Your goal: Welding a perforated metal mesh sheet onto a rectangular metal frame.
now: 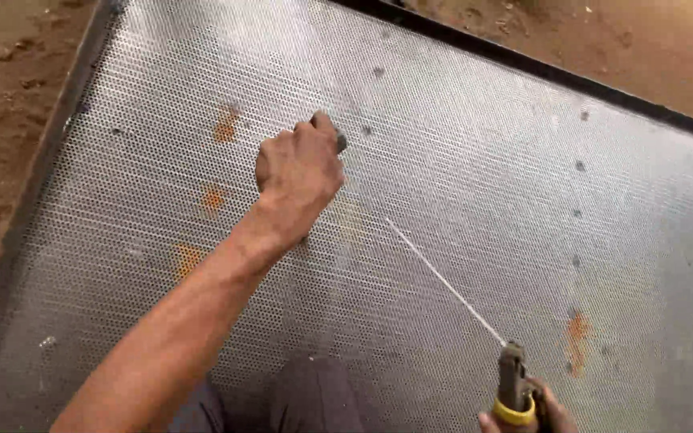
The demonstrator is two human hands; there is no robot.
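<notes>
Metal with tiny holes all over it lies under you: a big grey sheet (459, 184) in a dark frame (58, 136), set on brown dirt (2, 72). Near the sheet's left edge you can see three orange rust spots (224, 125), one below the other. A small dark spot (366, 130) sits just right of your fist.

Your left hand (298, 172) is curled into a tight fist and rests on the sheet, up toward the far edge. A small dark thing (340, 143) peeks out between your fingers, but I cannot tell what it is. Press that fist down firmly so the sheet stays flat.

Your right hand (527, 410) is at the near edge, low and to the right. Its fingers are wrapped around a tool (513, 389) with a yellow band. A thin pale rod (443, 281) sticks out of the tool and points up and left, toward your fist. Its tip is over the middle of the sheet, near your left wrist. I cannot tell if the tip touches the metal.

Hold the tool steady. Keep the tip well away from your left hand. Move slowly, one spot at a time. More dark spots (577, 215) run down the sheet's right side, with another rust mark (577, 333) below them.
</notes>
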